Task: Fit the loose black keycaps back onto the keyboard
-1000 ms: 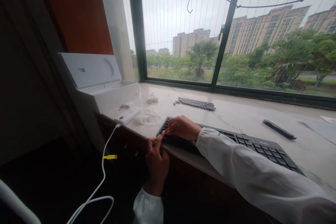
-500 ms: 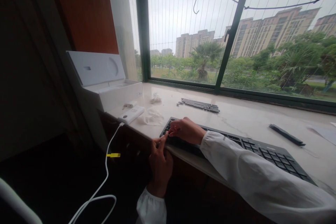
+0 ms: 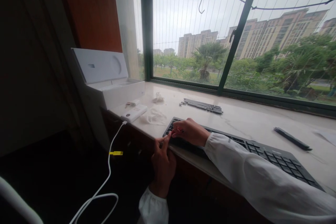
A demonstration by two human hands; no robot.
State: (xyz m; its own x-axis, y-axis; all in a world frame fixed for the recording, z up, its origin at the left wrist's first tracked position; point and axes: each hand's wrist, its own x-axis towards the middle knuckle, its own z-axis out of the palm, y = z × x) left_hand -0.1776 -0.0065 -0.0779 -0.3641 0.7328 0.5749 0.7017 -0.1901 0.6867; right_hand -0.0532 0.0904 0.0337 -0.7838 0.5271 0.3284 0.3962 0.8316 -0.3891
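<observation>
A black keyboard (image 3: pixel 236 139) lies along the front edge of the marble sill, with keycaps gone from several places at its right part. Over its left end is my right hand (image 3: pixel 191 131), fingers curled in and pinched; whatever they hold is too small and shadowed to name. From below the edge, my left hand (image 3: pixel 163 164) reaches up, its forefinger stretched to the keyboard's left corner, close against the right fingertips. Beyond the keyboard, removed keycaps (image 3: pixel 202 105) lie in rows on the sill.
An open white box (image 3: pixel 118 92) stands at the left. Before it lies a white power bank (image 3: pixel 134 113) with a white cable (image 3: pixel 109 168) hanging off the edge. Crumpled tissues (image 3: pixel 155 116) lie nearby. A dark pen-like tool (image 3: pixel 292 139) rests at the right, below the window (image 3: pixel 189 42).
The view has turned slightly left, so everything appears a little further right. Both hands stay at the keyboard's left end in nearly the same pose.
</observation>
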